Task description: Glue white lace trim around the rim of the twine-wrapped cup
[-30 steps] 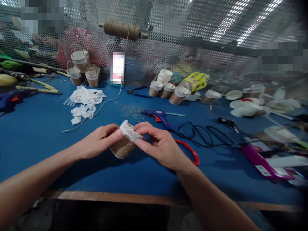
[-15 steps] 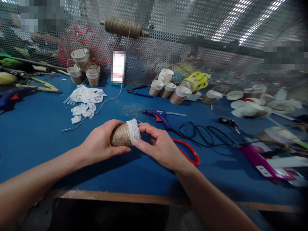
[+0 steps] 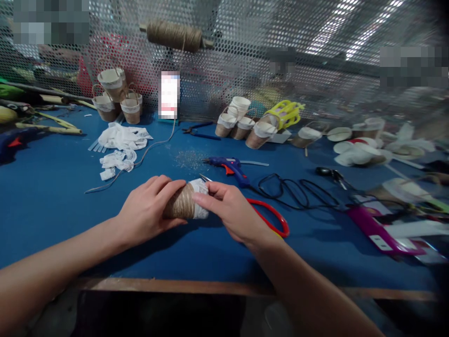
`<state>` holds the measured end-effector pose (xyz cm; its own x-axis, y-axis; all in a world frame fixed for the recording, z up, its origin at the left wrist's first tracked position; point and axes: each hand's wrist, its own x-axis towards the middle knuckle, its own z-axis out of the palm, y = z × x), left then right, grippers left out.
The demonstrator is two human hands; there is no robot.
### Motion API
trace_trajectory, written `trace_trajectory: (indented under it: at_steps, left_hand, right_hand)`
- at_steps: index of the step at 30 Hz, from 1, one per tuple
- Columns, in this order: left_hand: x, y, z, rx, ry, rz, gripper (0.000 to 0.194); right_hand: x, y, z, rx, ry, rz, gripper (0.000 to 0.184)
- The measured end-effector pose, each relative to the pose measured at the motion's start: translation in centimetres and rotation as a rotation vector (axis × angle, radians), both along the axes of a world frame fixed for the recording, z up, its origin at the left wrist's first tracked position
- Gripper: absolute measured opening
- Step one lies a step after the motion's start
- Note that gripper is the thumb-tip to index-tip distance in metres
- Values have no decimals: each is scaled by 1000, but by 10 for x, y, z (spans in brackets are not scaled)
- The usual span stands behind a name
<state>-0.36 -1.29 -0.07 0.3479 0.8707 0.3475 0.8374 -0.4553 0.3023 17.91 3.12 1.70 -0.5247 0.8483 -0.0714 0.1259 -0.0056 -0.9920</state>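
A small twine-wrapped cup (image 3: 181, 203) with a white lace band (image 3: 200, 201) round its rim lies on its side between both hands, just above the blue table (image 3: 52, 196). My left hand (image 3: 147, 210) is wrapped round the cup's twine body. My right hand (image 3: 229, 208) pinches the lace band at the rim with thumb and forefinger. Red-handled scissors (image 3: 273, 217) lie under and right of my right hand. A blue glue gun (image 3: 231, 167) rests just behind the hands.
Finished twine cups stand at the back left (image 3: 115, 96) and back middle (image 3: 242, 124). White lace scraps (image 3: 121, 145), a twine spool (image 3: 173, 35) on the mesh screen, a black cable (image 3: 298, 192), a yellow holder (image 3: 286, 114) and a purple tool (image 3: 382, 234) surround the work area.
The cup has turned from mouth-down with loose lace on top to lying on its side with the lace wrapped round its rim. Both hands have sunk slightly toward the table.
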Motion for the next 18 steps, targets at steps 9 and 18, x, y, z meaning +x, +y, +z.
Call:
trace_trajectory:
  at_steps: [9,18]
  left_hand:
    - [-3,7,5,-442,-522,43,72]
    - [2,9,7,-943,-1258,28,45]
  right_hand:
    - [2,-2,4,166,-108,28,18]
    - [9,4,12,390,-123,-43,36]
